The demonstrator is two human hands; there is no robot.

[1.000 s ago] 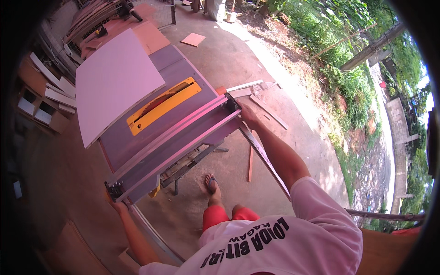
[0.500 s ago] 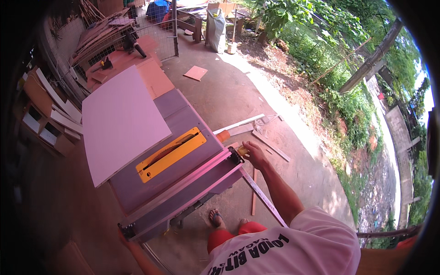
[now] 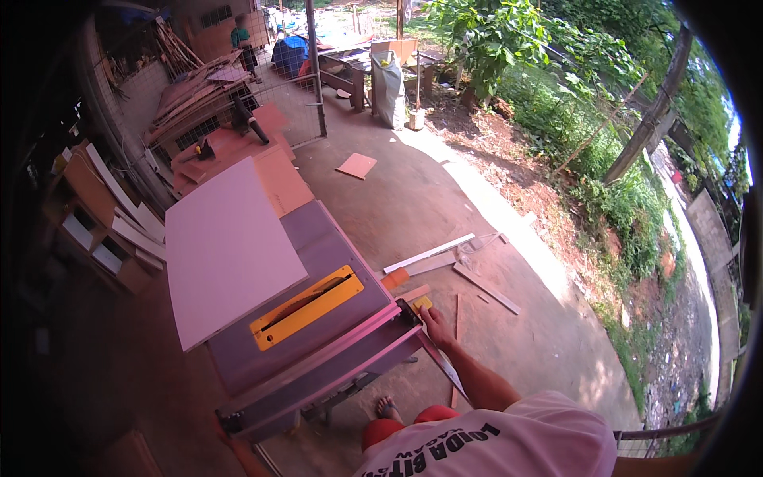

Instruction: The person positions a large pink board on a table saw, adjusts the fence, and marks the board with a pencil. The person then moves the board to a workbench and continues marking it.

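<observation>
A table saw [image 3: 310,230] stands before me, its toothed blade [image 3: 306,302] showing through a yellow insert plate [image 3: 266,332]. A large white board [image 3: 230,238] lies flat on the saw top, left of the blade. Along the near side runs a long metal rip fence [image 3: 326,342]. My right hand [image 3: 435,324] is closed at the fence's right end, its fingers on a yellow latch [image 3: 421,304]. At the opposite end, low in the picture, my left hand [image 3: 230,441] touches the fence's end; its fingers are mostly hidden.
Beyond the saw, a worktable [image 3: 274,179] carries a dark power tool [image 3: 250,123]. Wood strips [image 3: 485,288] and a square offcut [image 3: 356,165] lie on the concrete floor. White-edged shelving [image 3: 99,222] stands left. A sack [image 3: 388,91] and a distant person [image 3: 241,36] are farther back.
My view has tilted up, so the saw and floor pieces sit lower in the picture. Both hands stay at the fence's two ends; my right hand remains at the yellow latch.
</observation>
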